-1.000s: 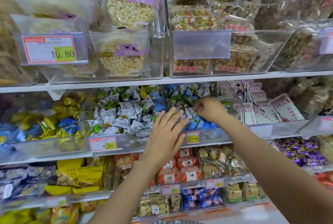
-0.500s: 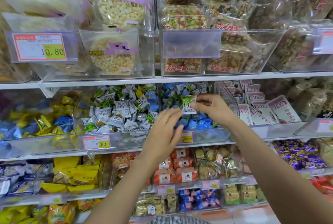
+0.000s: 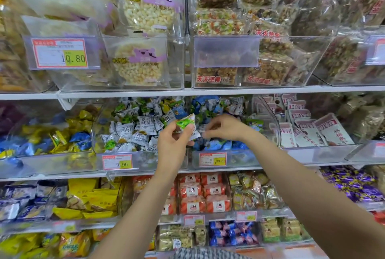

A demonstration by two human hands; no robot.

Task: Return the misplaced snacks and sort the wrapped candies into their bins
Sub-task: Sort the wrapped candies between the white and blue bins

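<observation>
Candy [image 3: 184,125], green-white, is pinched in my left hand [image 3: 173,144], long axis toward 1 o'clock. Its matching bin [image 3: 143,158] lies at 9 o'clock, nearest that hand. My right hand [image 3: 221,128] curls over blue candies [image 3: 220,145]; I cannot tell its grip.

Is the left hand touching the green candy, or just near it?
Touching. The head view shows the left hand pinching the green candy between its thumb and fingertips, with no gap between them.

Bright even light, glare on plastic, edges warped and soft.
</observation>
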